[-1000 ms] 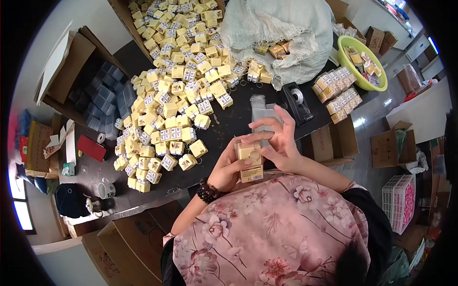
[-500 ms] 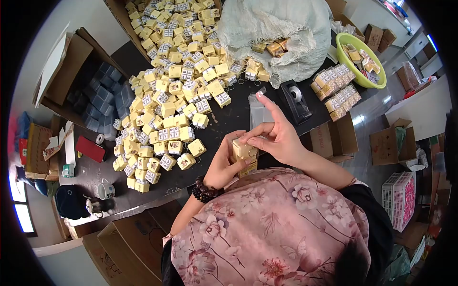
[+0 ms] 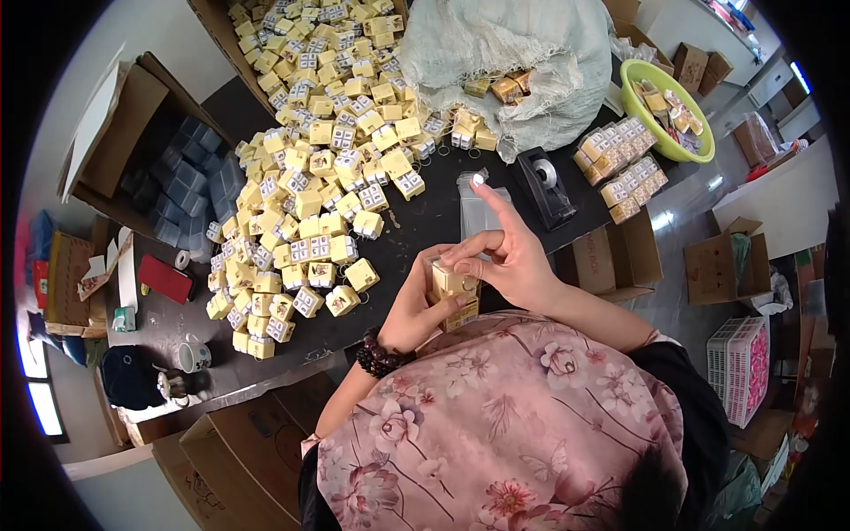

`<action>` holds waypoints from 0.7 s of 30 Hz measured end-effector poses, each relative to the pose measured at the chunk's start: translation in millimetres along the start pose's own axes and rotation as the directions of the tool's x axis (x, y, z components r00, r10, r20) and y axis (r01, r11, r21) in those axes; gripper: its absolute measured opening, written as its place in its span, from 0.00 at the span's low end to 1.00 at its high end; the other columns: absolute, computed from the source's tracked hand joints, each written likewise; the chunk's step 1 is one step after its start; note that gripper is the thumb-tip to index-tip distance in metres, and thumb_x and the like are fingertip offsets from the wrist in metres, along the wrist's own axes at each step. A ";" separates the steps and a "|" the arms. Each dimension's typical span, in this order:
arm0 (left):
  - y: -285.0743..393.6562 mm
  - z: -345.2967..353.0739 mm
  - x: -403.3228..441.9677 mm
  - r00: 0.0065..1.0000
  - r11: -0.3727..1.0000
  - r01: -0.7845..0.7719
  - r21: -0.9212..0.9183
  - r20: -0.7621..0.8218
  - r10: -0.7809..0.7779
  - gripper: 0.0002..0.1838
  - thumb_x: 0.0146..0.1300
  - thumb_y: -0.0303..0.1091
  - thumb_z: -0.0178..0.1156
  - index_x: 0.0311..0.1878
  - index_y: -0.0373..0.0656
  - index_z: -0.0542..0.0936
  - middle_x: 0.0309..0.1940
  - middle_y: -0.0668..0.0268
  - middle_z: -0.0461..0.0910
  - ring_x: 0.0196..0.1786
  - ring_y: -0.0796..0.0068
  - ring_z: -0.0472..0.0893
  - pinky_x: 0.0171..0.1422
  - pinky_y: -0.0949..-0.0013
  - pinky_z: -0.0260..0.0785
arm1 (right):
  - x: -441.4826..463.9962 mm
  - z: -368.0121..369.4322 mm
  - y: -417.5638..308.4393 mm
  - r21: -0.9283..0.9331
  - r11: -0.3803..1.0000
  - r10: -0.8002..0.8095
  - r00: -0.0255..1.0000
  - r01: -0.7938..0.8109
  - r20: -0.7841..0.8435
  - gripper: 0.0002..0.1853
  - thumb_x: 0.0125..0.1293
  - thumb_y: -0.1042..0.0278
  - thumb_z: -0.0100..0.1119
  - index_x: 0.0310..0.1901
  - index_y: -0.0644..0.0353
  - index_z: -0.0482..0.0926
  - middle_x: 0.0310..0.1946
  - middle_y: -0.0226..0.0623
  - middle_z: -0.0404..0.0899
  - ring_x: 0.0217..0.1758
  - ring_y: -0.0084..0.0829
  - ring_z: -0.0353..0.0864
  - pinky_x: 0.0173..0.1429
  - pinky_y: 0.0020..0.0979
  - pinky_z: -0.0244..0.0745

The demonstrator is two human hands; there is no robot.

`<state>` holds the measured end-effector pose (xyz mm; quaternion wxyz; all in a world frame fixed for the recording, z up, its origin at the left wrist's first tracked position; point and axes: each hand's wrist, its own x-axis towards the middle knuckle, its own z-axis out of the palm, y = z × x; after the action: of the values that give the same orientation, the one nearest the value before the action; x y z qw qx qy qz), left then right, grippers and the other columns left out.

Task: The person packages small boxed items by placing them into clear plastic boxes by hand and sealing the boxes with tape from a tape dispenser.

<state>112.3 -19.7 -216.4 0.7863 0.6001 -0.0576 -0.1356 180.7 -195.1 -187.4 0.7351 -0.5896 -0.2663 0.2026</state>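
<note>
Close to my body, my left hand (image 3: 414,308) is wrapped around a small yellow box (image 3: 453,281), which has a metal ring at its front and seems to sit in clear plastic packaging. The thumb and bent fingers of my right hand (image 3: 522,270) press on the top of the same box. My right index finger points away from it, with a small white spot on the tip that I cannot make out. Just beyond my hands, clear plastic packaging (image 3: 482,212) lies on the dark table (image 3: 416,232). A large heap of yellow and white cube keychains (image 3: 323,208) spreads to the left.
A black tape dispenser (image 3: 547,199) stands right of my hands, beside stacked packed cubes (image 3: 615,150). Behind are a woven sack (image 3: 522,53) and a green basin (image 3: 711,146). A carton (image 3: 133,119) of clear boxes, a red case (image 3: 166,276) and a mug (image 3: 195,356) are left.
My right index finger has dipped slightly, and its tip has shifted a little toward me. Both hands stay on the yellow box, and the view has shifted slightly.
</note>
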 end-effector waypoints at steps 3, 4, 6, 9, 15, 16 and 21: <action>-2.2 -2.2 -0.2 1.000 0.999 -0.015 0.032 -0.012 0.015 0.35 0.59 0.23 0.59 0.68 0.37 0.54 0.57 0.61 0.68 0.60 0.74 0.71 0.64 0.68 0.66 | -0.5 -0.4 8.2 -0.087 0.994 -0.063 0.998 0.062 0.000 0.46 0.65 0.80 0.60 0.75 0.56 0.38 0.39 0.41 0.83 0.49 0.27 0.82 0.59 0.30 0.74; -1.7 -2.7 0.2 1.000 0.994 -0.017 0.111 -0.021 0.020 0.35 0.59 0.24 0.59 0.68 0.37 0.55 0.57 0.61 0.68 0.59 0.73 0.71 0.64 0.68 0.67 | -0.5 -0.5 9.8 -0.086 0.994 -0.062 0.998 0.062 0.000 0.46 0.65 0.80 0.60 0.75 0.56 0.38 0.39 0.41 0.83 0.49 0.27 0.82 0.59 0.30 0.74; -0.2 -2.3 1.0 0.999 0.982 -0.019 0.187 -0.030 0.025 0.35 0.58 0.24 0.60 0.67 0.37 0.55 0.56 0.60 0.68 0.59 0.73 0.72 0.63 0.67 0.67 | -0.9 -1.1 11.4 -0.072 0.996 -0.062 0.998 0.059 -0.032 0.45 0.66 0.80 0.59 0.75 0.54 0.38 0.39 0.40 0.82 0.48 0.26 0.81 0.57 0.29 0.74; 4.5 -1.1 1.2 0.999 0.976 -0.012 0.219 -0.040 0.021 0.35 0.58 0.24 0.60 0.67 0.37 0.55 0.57 0.59 0.68 0.58 0.71 0.73 0.63 0.66 0.68 | -1.0 3.0 8.6 -0.031 0.998 -0.058 0.995 0.056 -0.077 0.44 0.66 0.80 0.60 0.76 0.53 0.42 0.38 0.35 0.81 0.43 0.19 0.79 0.52 0.24 0.72; 0.5 -1.4 0.5 0.998 0.932 -0.054 0.358 -0.004 0.060 0.37 0.58 0.25 0.61 0.68 0.36 0.54 0.58 0.58 0.68 0.59 0.71 0.73 0.63 0.66 0.68 | 0.8 1.1 10.6 -0.072 0.995 -0.067 0.995 0.062 -0.075 0.46 0.66 0.80 0.59 0.76 0.53 0.39 0.38 0.35 0.80 0.44 0.19 0.79 0.53 0.24 0.72; -1.2 -2.8 0.2 1.000 0.971 -0.025 0.239 0.003 0.025 0.37 0.59 0.25 0.61 0.68 0.36 0.53 0.58 0.59 0.68 0.60 0.71 0.72 0.64 0.66 0.67 | 0.6 1.1 10.3 -0.071 0.996 -0.067 0.995 0.062 -0.073 0.46 0.66 0.80 0.59 0.76 0.53 0.39 0.38 0.35 0.80 0.44 0.19 0.79 0.53 0.24 0.72; -6.8 -1.0 -0.2 0.999 0.999 0.026 -0.020 0.041 -0.025 0.37 0.62 0.26 0.60 0.70 0.36 0.52 0.60 0.61 0.67 0.62 0.73 0.69 0.66 0.67 0.64 | -0.4 -3.6 3.7 0.041 0.999 -0.012 1.000 0.012 -0.003 0.47 0.65 0.80 0.61 0.76 0.52 0.39 0.37 0.36 0.82 0.45 0.21 0.81 0.51 0.23 0.74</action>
<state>111.4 -20.3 -223.2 0.7893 0.5897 -0.0646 -0.1586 182.8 -197.2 -191.7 0.7486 -0.5732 -0.2647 0.2027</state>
